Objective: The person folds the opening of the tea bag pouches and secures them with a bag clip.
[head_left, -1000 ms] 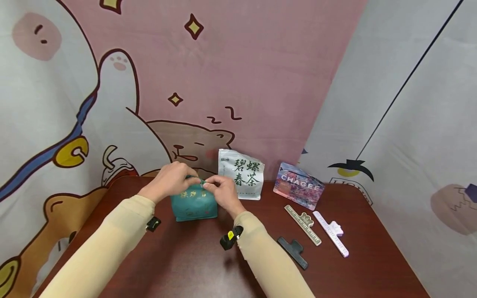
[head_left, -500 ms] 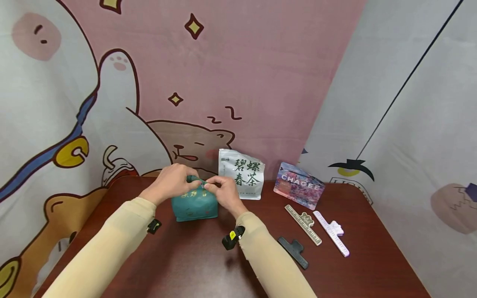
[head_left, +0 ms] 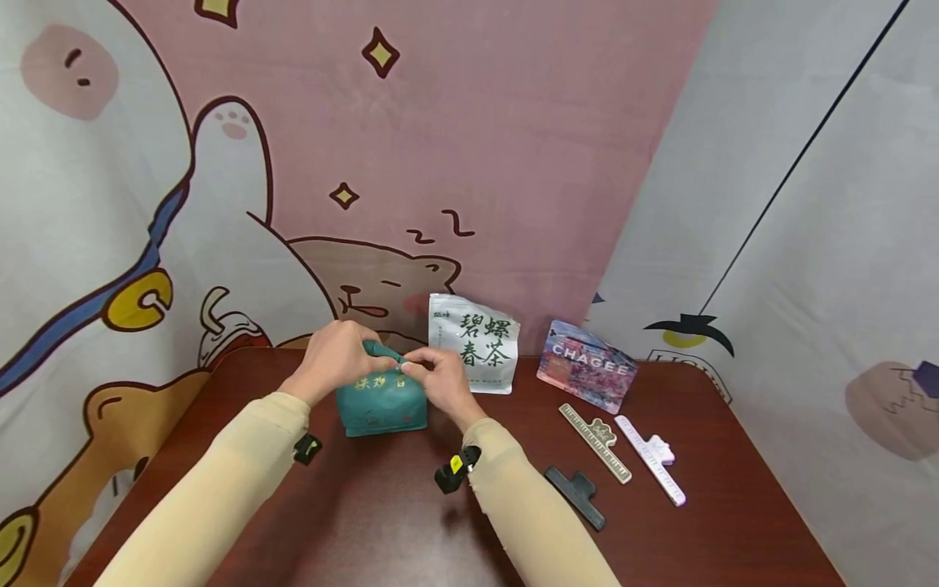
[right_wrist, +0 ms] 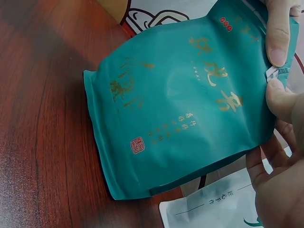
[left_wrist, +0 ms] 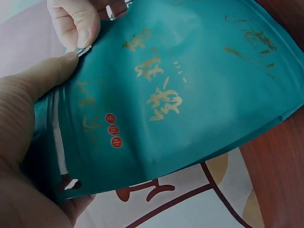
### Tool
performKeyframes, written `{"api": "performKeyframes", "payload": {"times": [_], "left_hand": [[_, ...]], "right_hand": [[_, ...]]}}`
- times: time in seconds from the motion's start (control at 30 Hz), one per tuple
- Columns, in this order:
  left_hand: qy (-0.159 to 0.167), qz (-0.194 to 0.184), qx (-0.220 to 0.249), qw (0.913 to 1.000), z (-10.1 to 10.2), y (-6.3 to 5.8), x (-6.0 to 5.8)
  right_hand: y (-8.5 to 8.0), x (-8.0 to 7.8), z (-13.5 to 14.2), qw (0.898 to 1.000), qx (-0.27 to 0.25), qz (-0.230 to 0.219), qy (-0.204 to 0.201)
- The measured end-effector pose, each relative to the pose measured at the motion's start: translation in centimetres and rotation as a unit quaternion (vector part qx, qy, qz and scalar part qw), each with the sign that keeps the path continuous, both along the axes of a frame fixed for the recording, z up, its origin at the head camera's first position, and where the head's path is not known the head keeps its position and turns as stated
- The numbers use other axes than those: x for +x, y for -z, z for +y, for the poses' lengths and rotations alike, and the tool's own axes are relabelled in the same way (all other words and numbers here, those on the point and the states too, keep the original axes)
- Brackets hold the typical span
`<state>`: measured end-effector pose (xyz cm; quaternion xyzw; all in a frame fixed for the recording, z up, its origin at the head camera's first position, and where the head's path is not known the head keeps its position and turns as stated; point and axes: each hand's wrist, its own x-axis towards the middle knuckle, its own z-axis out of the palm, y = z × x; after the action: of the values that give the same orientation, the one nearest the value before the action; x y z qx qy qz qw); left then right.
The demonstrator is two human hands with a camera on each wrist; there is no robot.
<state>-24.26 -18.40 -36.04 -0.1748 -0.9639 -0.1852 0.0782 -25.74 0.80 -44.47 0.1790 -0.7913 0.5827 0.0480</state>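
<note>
A teal pouch (head_left: 381,412) with gold characters stands on the table, its top edge bent over between the two hands. My left hand (head_left: 333,360) grips the top edge on the left side, thumb in front. The right hand (head_left: 443,381) pinches the same edge near its right end, and the two thumbs nearly meet there. In the left wrist view, a pale strip (left_wrist: 59,135) runs along the pouch's top beside the left palm. A small white tab (right_wrist: 272,73) shows between the thumbs in the right wrist view. The left fingers behind the pouch are partly hidden.
Behind the pouch stands a white pouch (head_left: 473,346) with dark green characters. A pink-and-blue CHAGEE packet (head_left: 588,365) is to its right. Three sealing clips lie at the right: beige (head_left: 596,443), white (head_left: 651,459) and black (head_left: 576,496). A printed cloth (head_left: 513,163) hangs behind the table.
The left hand has shifted a little at the pouch's top edge, and more of the bent-over top shows between the hands. The right hand stays almost in place.
</note>
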Motion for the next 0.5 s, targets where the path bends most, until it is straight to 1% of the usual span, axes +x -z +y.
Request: {"api": "performKeyframes", "payload": {"times": [0.07, 0.2, 0.27, 0.5], "left_hand": [[0.011, -0.008, 0.013, 0.9998, -0.08, 0.02, -0.08], [0.045, -0.023, 0.035, 0.9981, -0.25, 0.13, -0.32], [0.051, -0.028, 0.039, 0.9975, -0.34, 0.18, -0.47], [0.019, -0.023, 0.036, 0.9989, -0.36, 0.27, -0.51]], "right_hand": [[-0.01, 0.01, -0.02, 1.0, -0.004, -0.002, 0.001], [0.04, -0.03, -0.09, 1.0, -0.01, -0.005, 0.003], [0.1, -0.05, -0.12, 1.0, -0.011, -0.006, 0.005], [0.18, -0.03, -0.13, 1.0, -0.006, -0.009, 0.011]]}}
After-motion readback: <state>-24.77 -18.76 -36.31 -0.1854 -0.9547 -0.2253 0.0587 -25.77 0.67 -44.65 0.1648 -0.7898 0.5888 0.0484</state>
